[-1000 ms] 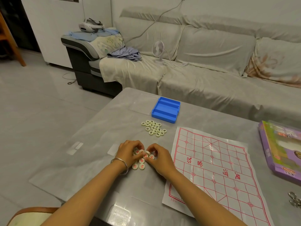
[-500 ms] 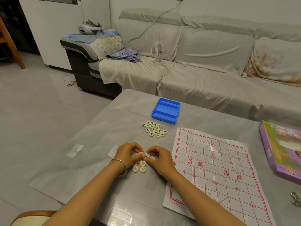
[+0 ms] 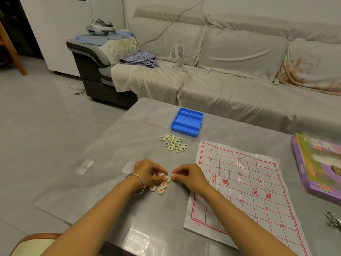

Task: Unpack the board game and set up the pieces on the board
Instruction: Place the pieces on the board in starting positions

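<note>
Head view: the left hand (image 3: 147,170) curls its fingers (image 3: 162,170) and thumb over the red pieces (image 3: 160,188), pinching the topmost ones. A bracelet (image 3: 137,183) circles its wrist. The rest of the cluster lies just below those fingertips on the table (image 3: 114,145). The right hand (image 3: 190,175) pinches a piece (image 3: 173,176) between thumb and forefinger, touching the cluster's right edge; its face cannot be read. The board (image 3: 239,182) lies flat just right of the right fingers, bare. The black pieces (image 3: 173,143) sit beyond both hands' fingertips, and the blue tray (image 3: 187,121) farther beyond.
</note>
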Available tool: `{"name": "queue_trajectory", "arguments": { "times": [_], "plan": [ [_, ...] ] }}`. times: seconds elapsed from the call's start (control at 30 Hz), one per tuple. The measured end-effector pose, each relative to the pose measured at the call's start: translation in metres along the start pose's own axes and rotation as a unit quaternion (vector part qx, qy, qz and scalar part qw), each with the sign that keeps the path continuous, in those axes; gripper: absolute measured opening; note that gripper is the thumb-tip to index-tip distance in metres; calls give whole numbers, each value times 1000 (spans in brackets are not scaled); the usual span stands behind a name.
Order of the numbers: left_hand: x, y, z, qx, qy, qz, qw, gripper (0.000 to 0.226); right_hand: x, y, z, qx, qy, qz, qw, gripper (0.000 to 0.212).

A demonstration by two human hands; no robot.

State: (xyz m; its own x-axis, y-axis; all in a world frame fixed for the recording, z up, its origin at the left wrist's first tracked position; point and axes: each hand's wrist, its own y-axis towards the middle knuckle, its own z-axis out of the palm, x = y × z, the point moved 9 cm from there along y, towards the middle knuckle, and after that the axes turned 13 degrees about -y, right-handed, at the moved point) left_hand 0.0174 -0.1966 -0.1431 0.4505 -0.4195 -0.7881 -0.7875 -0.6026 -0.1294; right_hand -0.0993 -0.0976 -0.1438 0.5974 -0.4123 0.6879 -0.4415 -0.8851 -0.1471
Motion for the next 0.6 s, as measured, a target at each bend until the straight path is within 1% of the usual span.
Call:
{"name": "queue_trajectory", "arguments": {
  "times": [0.1, 0.27, 0.33, 0.47, 0.5, 0.6],
  "plan": [
    [-4, -4, 0, 4, 4, 3, 1000, 26, 1, 2, -1, -12, -18, 9, 1000, 19],
    [-7, -3, 3, 18, 19, -1, 1000, 26, 2, 7, -2, -14, -57, 14, 998, 36],
    [-7, -3, 4, 17, 18, -8, 1000, 25, 0, 8, -2, -15, -58, 23, 998, 35],
    [-9, -3, 7, 14, 20, -22, 999, 24, -4, 10, -3, -19, -52, 39, 998, 24],
    [-9, -2, 9, 19, 25, -28, 999, 23, -5, 11, -4, -25, -54, 44, 997, 27],
    [-9, 1, 14, 39, 37, -44, 998, 16, -8, 11, -5, -25, -60, 64, 996, 46]
  ]
}}
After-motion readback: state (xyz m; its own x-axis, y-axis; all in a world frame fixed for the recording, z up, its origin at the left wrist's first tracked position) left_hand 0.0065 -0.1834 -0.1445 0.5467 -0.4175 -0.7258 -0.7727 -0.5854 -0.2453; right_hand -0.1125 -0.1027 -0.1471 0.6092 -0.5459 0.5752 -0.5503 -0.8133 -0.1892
